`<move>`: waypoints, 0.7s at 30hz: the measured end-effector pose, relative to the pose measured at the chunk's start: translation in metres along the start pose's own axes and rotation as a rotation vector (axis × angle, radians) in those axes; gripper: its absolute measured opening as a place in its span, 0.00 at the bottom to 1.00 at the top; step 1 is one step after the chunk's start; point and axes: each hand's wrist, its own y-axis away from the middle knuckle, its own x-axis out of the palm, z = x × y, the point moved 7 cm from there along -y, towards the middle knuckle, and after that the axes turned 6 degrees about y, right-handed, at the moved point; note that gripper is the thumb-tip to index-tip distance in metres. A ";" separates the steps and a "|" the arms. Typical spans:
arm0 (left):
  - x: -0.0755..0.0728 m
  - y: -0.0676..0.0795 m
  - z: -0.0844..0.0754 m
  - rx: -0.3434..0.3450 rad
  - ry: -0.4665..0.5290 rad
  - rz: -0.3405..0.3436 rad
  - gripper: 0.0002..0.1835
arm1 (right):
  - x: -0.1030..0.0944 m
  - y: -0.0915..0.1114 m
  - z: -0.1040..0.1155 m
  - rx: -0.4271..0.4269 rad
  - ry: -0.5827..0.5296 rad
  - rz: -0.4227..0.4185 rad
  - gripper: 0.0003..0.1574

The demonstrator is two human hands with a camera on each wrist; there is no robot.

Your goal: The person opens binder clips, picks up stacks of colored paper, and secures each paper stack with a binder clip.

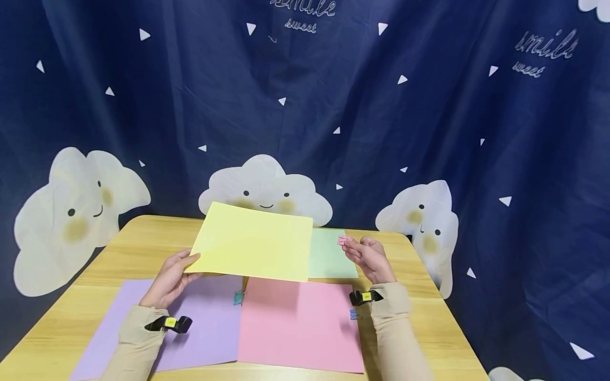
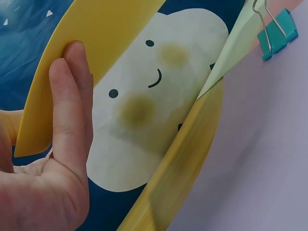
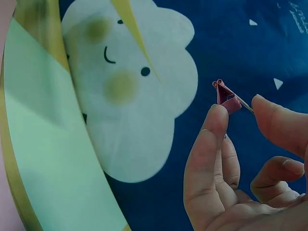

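My left hand (image 1: pixel 168 278) grips a yellow sheet of paper (image 1: pixel 252 242) by its left edge. In the left wrist view, straight fingers lie along one face of the yellow paper (image 2: pixel 108 29), with the thumb behind it. The sheet is held up above the table, covering part of a green sheet (image 1: pixel 333 254). My right hand (image 1: pixel 374 259), just off the yellow paper's right edge, pinches a small pink binder clip (image 3: pixel 231 102). In the right wrist view the thumb is on the clip's wire handle and a fingertip sits at its other side.
On the wooden table (image 1: pixel 419 317) lie a purple sheet (image 1: pixel 205 328) with a teal binder clip (image 1: pixel 238 297) on its right edge, and a pink sheet (image 1: pixel 300 328) with a blue binder clip (image 1: pixel 353 315) at its right edge. A dark blue curtain (image 1: pixel 305 127) hangs behind.
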 end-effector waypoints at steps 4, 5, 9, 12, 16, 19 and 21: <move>0.004 0.001 -0.001 0.005 -0.001 0.006 0.13 | 0.009 0.000 -0.007 0.003 0.003 0.006 0.24; 0.006 0.001 -0.001 0.009 -0.003 0.010 0.13 | 0.011 0.000 -0.009 0.004 0.000 0.010 0.25; 0.009 0.002 -0.001 0.022 0.004 0.029 0.08 | 0.017 -0.001 -0.016 0.020 -0.001 0.012 0.27; 0.011 0.002 -0.001 0.028 0.001 0.031 0.08 | 0.020 -0.002 -0.019 0.026 0.017 0.017 0.28; 0.013 0.002 0.000 0.017 -0.017 0.036 0.12 | 0.023 -0.002 -0.021 0.031 0.030 0.026 0.29; 0.014 0.003 0.000 0.013 -0.032 0.041 0.17 | 0.026 -0.002 -0.022 0.037 0.029 0.036 0.28; 0.016 0.003 0.000 0.013 -0.039 0.039 0.21 | 0.027 -0.002 -0.022 0.039 0.028 0.045 0.28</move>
